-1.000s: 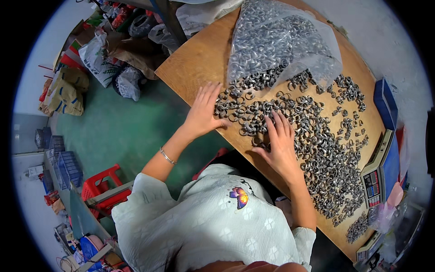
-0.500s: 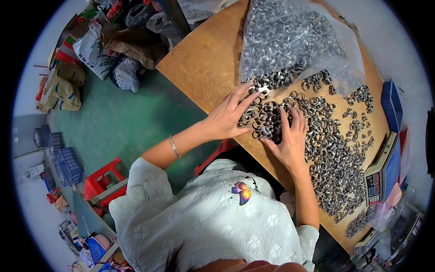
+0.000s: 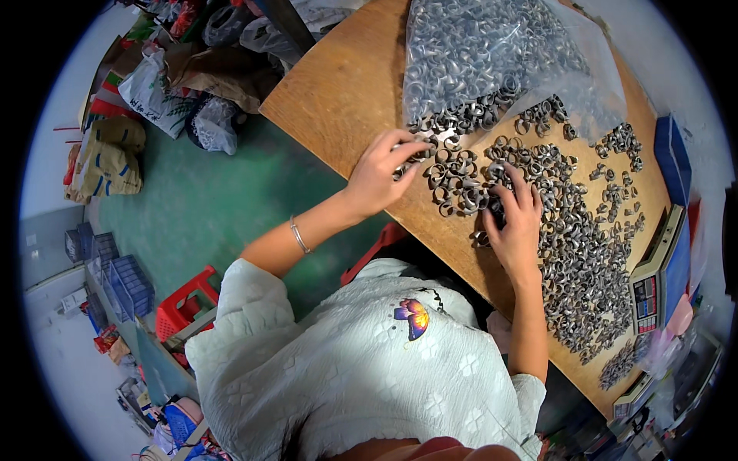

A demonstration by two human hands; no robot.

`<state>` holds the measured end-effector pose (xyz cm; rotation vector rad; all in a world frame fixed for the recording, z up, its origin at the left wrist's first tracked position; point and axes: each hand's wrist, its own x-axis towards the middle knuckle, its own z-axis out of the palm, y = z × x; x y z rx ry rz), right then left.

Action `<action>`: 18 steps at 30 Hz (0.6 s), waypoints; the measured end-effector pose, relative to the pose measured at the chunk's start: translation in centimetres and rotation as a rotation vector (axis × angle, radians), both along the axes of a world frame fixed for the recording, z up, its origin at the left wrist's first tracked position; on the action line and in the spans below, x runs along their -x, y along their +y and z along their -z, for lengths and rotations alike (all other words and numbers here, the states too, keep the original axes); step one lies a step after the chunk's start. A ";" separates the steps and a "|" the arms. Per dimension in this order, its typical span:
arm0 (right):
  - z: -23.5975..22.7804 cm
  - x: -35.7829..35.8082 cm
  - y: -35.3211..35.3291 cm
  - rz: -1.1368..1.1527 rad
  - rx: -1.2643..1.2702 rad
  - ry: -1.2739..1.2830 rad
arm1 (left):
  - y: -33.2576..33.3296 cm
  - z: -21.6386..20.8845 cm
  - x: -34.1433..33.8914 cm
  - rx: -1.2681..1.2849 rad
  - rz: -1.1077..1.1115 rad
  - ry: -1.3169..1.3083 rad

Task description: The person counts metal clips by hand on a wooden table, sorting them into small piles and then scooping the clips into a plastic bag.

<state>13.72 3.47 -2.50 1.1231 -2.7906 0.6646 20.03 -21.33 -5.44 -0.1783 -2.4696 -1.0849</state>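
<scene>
Loose dark-grey metal rings (image 3: 580,253) are spread in a wide heap over the wooden table (image 3: 338,92). Near the table's left edge my left hand (image 3: 373,178) curls its fingers around a few of them, partly hidden by the fingers. My right hand (image 3: 516,230) cups several more between thumb and bent fingers at the heap's near-left side. A small cluster of rings (image 3: 453,180) lies between my two hands. Beyond them, a clear plastic bag (image 3: 492,54) full of the same rings lies with its mouth toward me, and some rings spill out.
On the table's right side stand a scale with a keypad (image 3: 647,303) and a blue bin (image 3: 671,161). A red stool (image 3: 184,303) is at my left on the green floor (image 3: 215,192). Bags (image 3: 157,88) are piled at the far left; blue baskets (image 3: 129,284) stand along the left wall.
My hands have moved apart: the left drew left with rings in its fingers, the right shifted right and curled around rings. The cluster between them is more spread out.
</scene>
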 end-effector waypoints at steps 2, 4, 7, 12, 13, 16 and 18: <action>0.2 -0.2 0.1 0.034 0.061 -0.006 | 0.1 0.1 0.1 -0.017 -0.075 0.042; 0.3 -0.4 0.3 0.083 0.140 -0.053 | 0.4 0.2 0.0 -0.116 -0.121 -0.005; -0.2 -1.0 0.4 0.136 0.259 -0.122 | 1.3 -0.4 -0.4 -0.229 -0.218 -0.077; -0.7 -3.6 -2.9 0.021 0.256 -0.073 | 1.9 0.2 -0.6 -0.283 -0.132 -0.112; -1.1 -4.0 -3.9 0.003 0.143 -0.055 | 1.8 0.2 -0.7 -0.217 -0.027 -0.111; 0.4 -3.7 -5.6 0.013 -0.075 0.023 | 0.5 -1.6 -0.3 0.146 0.317 -0.171; 0.6 -3.5 -5.9 -0.011 -0.091 0.057 | -0.5 -1.9 0.1 0.233 0.299 -0.144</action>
